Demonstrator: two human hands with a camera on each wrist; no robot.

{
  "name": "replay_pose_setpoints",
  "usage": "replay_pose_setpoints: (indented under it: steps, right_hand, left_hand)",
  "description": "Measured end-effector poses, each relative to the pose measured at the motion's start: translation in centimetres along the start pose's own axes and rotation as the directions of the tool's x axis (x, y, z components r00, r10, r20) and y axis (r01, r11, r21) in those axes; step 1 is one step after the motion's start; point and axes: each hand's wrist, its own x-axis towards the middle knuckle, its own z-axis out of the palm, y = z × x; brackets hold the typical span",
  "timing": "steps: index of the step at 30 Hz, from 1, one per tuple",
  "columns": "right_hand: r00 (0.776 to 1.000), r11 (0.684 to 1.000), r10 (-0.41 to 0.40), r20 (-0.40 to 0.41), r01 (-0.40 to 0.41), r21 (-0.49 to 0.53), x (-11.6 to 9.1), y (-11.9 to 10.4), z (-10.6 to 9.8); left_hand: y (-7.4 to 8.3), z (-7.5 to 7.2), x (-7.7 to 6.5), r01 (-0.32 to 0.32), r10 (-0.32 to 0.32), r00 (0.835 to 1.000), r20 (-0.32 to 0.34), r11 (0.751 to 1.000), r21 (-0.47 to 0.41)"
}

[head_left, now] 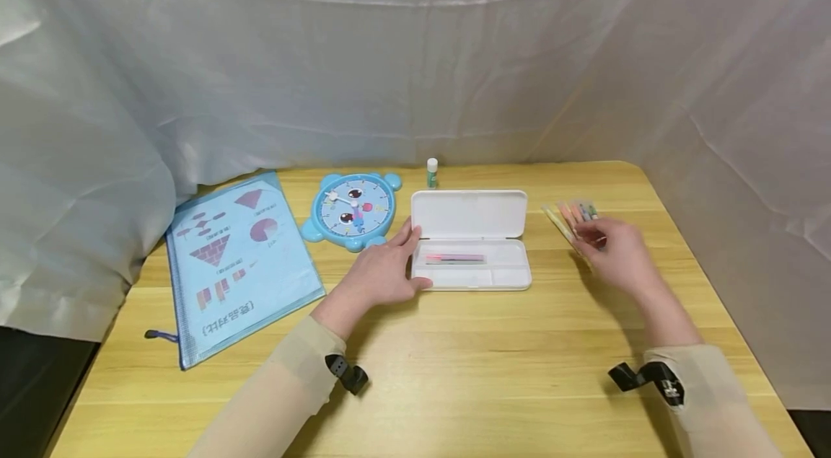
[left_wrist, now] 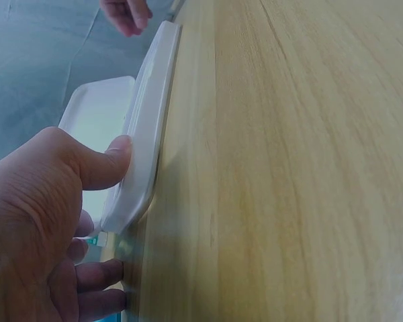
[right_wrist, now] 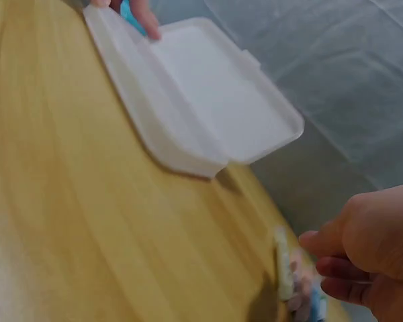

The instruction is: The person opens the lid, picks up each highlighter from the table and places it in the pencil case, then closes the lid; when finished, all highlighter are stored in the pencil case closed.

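Observation:
An open white pencil case [head_left: 469, 215] lies on the table with its lid tilted back. Two slim pens [head_left: 454, 258], pinkish and purple, lie in its rear compartment. My left hand [head_left: 386, 267] steadies the case at its left end, the thumb [left_wrist: 111, 164] pressing its near side wall. To the right of the case, several pastel pens [head_left: 560, 220] spread in a fan, yellow, orange, pink and bluish. My right hand [head_left: 613, 252] is over their near ends with bent fingers. In the right wrist view, its fingertips [right_wrist: 310, 240] come beside the blurred pens, with no pen visibly gripped.
A glue stick [head_left: 431, 173] with a white cap stands behind the case. A blue animal-shaped toy clock [head_left: 355, 209] lies to the left of the case, and farther left lies a blue zip folder [head_left: 243, 270]. Grey cloth [head_left: 415, 68] hangs behind the table.

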Motion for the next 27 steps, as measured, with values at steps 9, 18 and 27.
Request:
replay_pose_setpoints:
  steps: [9,18,27]
  right_hand:
    - [0.998,0.996,0.053,0.013,-0.052,-0.076,-0.1,0.5,1.3]
    - [0.994,0.990,0.090,0.070,-0.081,-0.118,0.3,0.2,2.1]
    - [0.990,0.986,0.110,0.089,-0.097,-0.135,0.3,-0.2,2.3]
  left_hand:
    - [-0.1,0.0,0.0,-0.007,0.007,1.000,-0.004,1.000,-0.007]
    - [-0.3,0.0,-0.1,-0.012,0.012,1.000,-0.006,1.000,-0.023]
    - [-0.4,0.0,0.0,-0.016,0.016,1.000,-0.005,0.999,-0.032]
